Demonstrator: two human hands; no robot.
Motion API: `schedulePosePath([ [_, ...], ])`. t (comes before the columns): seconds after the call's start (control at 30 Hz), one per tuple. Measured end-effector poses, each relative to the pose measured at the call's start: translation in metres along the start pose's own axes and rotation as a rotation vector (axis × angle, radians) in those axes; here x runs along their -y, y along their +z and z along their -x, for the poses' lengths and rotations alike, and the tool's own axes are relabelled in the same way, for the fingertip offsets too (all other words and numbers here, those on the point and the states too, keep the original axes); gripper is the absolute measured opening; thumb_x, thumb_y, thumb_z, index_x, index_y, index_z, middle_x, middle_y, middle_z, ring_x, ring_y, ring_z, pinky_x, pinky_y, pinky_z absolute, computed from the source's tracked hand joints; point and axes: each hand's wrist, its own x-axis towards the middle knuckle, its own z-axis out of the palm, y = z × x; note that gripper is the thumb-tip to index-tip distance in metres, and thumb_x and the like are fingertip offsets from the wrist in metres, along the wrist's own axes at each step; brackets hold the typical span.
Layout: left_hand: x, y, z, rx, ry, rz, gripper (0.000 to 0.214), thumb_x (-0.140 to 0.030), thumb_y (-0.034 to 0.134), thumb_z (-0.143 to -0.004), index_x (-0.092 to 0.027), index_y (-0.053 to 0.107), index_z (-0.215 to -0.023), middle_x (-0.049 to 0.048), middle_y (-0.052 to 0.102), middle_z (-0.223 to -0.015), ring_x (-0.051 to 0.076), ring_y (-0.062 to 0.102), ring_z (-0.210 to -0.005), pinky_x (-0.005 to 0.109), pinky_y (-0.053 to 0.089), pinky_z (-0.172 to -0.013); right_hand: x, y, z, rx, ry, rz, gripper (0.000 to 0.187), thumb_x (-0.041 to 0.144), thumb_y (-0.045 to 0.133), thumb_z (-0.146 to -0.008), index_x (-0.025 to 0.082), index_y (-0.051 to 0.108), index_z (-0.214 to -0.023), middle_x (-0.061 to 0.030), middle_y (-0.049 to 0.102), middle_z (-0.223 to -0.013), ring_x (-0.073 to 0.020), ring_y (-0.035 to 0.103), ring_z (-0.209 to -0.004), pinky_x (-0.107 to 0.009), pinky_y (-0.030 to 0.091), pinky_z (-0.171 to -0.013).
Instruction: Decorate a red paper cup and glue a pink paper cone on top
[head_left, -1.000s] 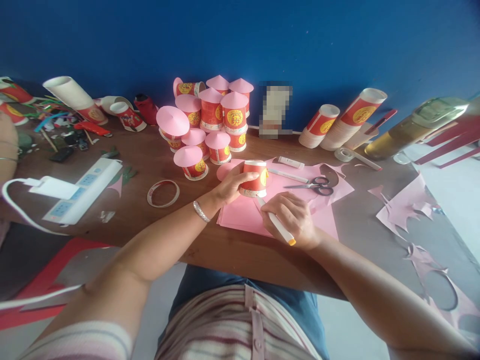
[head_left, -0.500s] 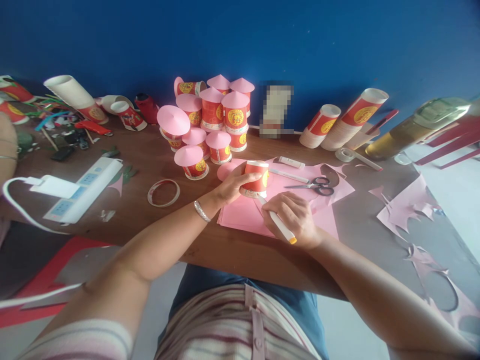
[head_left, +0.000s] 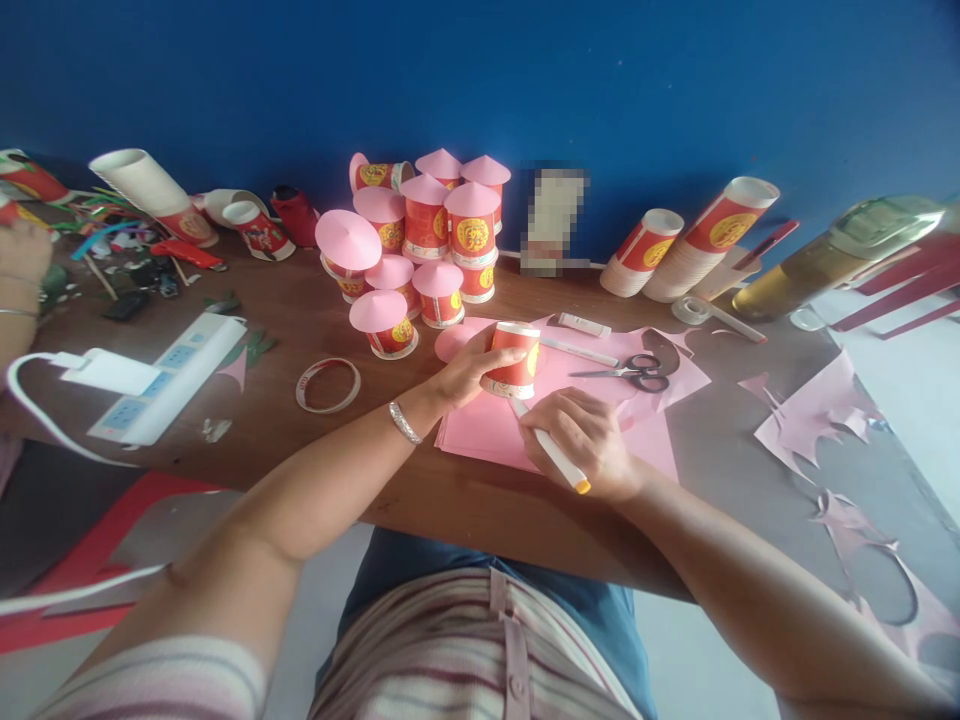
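While the left hand (head_left: 468, 373) grips the red cup (head_left: 516, 340) above the pink paper (head_left: 472, 432), the right hand (head_left: 591, 436), closed around a white marker (head_left: 559, 459), should make light, even strokes along the cup's pale band (head_left: 516, 390).

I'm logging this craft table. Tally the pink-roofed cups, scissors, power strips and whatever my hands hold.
Pink-roofed cups, one lying sideways: 10
Scissors: 1
Power strip: 1
Red cup in left hand: 1
White pen in right hand: 1
Total: 14
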Motion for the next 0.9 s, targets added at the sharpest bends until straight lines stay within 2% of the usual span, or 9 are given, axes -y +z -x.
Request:
schedulePosePath([
  [0.27, -0.0009, -0.0001, 0.0001, 0.008, -0.011, -0.01, 0.043, -0.039, 0.074, -0.086, -0.015, 0.065, -0.12, 0.0095, 0.069, -0.107, 0.023, 0.064, -0.097, 0.034, 0.052, -0.08, 0.0001, 0.0001, 0.0011, 0.039, -0.001, -0.011, 0.022, 0.002, 0.06, -0.087, 0.021, 0.055, -0.097, 0.0017, 0.063, -0.071, -0.0146, 0.059, -0.063, -0.029, 0.052, -0.063],
  [0.43, -0.0018, -0.0003, 0.0, 0.02, -0.018, -0.036, 0.042, -0.041, 0.073, -0.085, -0.015, 0.065, -0.117, 0.0094, 0.069, -0.105, 0.022, 0.063, -0.094, 0.033, 0.052, -0.077, -0.0005, -0.0009, 0.0018, 0.065, 0.008, -0.018, 0.021, 0.004, 0.059, -0.088, 0.022, 0.055, -0.099, 0.0014, 0.065, -0.073, -0.0151, 0.062, -0.065, -0.03, 0.051, -0.063],
  [0.8, -0.0052, 0.0029, 0.0002, 0.016, -0.003, -0.042, 0.036, -0.039, 0.072, -0.084, -0.015, 0.065, -0.11, 0.0089, 0.069, -0.104, 0.022, 0.063, -0.095, 0.034, 0.05, -0.081, -0.002, -0.0022, 0.0026, 0.073, 0.049, 0.001, 0.021, 0.003, 0.058, -0.087, 0.022, 0.055, -0.095, 0.0015, 0.063, -0.074, -0.0154, 0.061, -0.066, -0.03, 0.049, -0.062],
  [0.9, -0.0028, 0.0007, 0.0003, 0.007, -0.019, -0.04, 0.04, -0.039, 0.073, -0.084, -0.015, 0.064, -0.114, 0.0087, 0.069, -0.104, 0.021, 0.063, -0.094, 0.033, 0.05, -0.081, -0.0024, -0.0022, 0.0023, 0.064, 0.05, 0.001, 0.021, 0.003, 0.058, -0.087, 0.022, 0.055, -0.095, 0.0017, 0.062, -0.074, -0.0152, 0.059, -0.064, -0.03, 0.048, -0.062],
])
